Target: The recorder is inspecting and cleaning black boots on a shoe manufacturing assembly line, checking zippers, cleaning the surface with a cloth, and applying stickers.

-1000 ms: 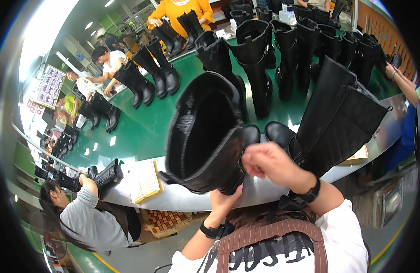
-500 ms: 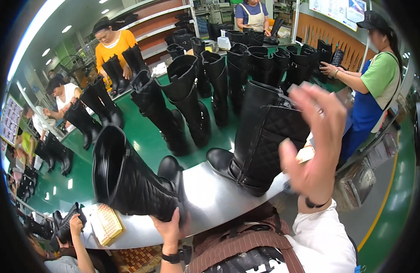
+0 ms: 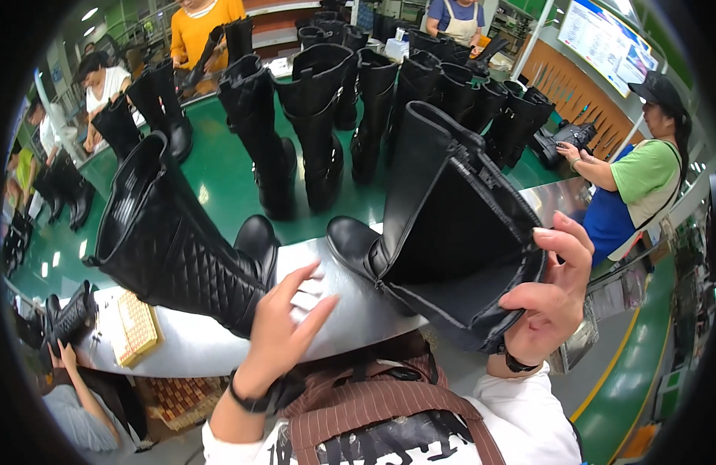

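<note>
A tall black boot (image 3: 428,194) stands at the metal edge in front of me, its side zip undone and the shaft spread wide. My right hand (image 3: 555,291) is closed on the loose edge of that shaft, thumb at the inner side. To the left, a second tall black boot (image 3: 187,240) with a quilted shaft leans over to the left. My left hand (image 3: 284,329) is beside its lower part, fingers apart and holding nothing. Between the two boots the bare metal strip shows through.
Several black boots (image 3: 315,116) stand across the green table (image 3: 195,186). A yellow patterned box (image 3: 133,329) lies on the metal edge (image 3: 350,333) at left. Co-workers handle boots around the table, one in a blue apron (image 3: 606,225) at right.
The right-hand boot's shaft has gone from closed to spread open, and my right hand has taken hold of its edge. My left hand has let go of the leaning boot.
</note>
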{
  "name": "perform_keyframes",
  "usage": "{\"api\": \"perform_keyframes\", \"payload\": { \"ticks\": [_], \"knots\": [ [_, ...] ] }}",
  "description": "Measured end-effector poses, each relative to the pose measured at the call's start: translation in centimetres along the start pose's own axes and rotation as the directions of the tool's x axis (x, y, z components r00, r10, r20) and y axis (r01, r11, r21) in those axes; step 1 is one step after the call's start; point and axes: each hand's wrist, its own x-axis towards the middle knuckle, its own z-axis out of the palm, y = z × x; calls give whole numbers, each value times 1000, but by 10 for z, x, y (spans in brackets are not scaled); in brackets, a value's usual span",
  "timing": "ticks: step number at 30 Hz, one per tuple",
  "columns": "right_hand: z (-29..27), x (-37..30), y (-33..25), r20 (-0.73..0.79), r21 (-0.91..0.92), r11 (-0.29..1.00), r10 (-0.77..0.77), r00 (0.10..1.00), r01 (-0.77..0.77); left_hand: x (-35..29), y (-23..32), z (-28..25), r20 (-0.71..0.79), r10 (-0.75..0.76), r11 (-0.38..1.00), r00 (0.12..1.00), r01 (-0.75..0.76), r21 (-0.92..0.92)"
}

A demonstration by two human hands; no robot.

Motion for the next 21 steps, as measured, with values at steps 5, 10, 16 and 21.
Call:
{"api": "perform_keyframes", "payload": {
  "ticks": [5, 10, 16, 21],
  "knots": [
    [-8, -6, -6, 40, 45, 998, -43, 998, 41, 57, 14, 68, -62, 91, 994, 994, -95, -57],
    [-2, 2, 1, -2, -172, 985, -24, 1000, 23, 81, 3, 78, 85, -65, 995, 994, 71, -76],
    [37, -4, 60, -306, 68, 982, 190, 933, -178, 74, -13, 72, 112, 41, 958, 993, -8, -286],
    [45, -79, 75, 416, 600, 366, 617, 668, -711, 48, -39, 74, 77, 50, 984, 996, -36, -172]
  ]
}}
